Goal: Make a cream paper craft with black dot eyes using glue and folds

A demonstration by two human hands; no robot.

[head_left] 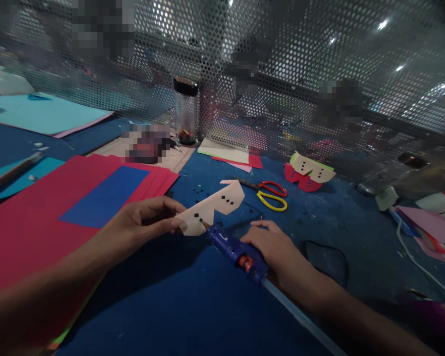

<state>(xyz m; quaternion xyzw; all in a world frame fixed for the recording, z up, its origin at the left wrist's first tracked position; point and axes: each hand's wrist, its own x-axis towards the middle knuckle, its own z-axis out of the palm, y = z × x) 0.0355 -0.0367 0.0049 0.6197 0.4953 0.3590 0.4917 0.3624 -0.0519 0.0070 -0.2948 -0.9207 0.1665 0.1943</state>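
Between the thumb and fingers of my left hand (148, 217) is a cream paper cutout (207, 210) with scalloped lower edges and several small black squares on it. My right hand (272, 242) is closed around a blue glue gun (229, 244), with a long clear glue stick (300, 316) running out of its back. The gun's nozzle touches or nearly touches the cutout near its lower left squares. Several tiny black pieces (198, 191) lie on the blue table behind the cutout. Scissors (268, 193) with red and yellow handles rest just beyond it.
Red paper sheets (85, 183) with a blue strip (107, 195) lie at left. A black-lidded jar (186, 111) stands by the perforated metal screen (281, 74). Layered paper cutouts (309, 171) sit at back right. A black cord (346, 262) loops beside my right arm.
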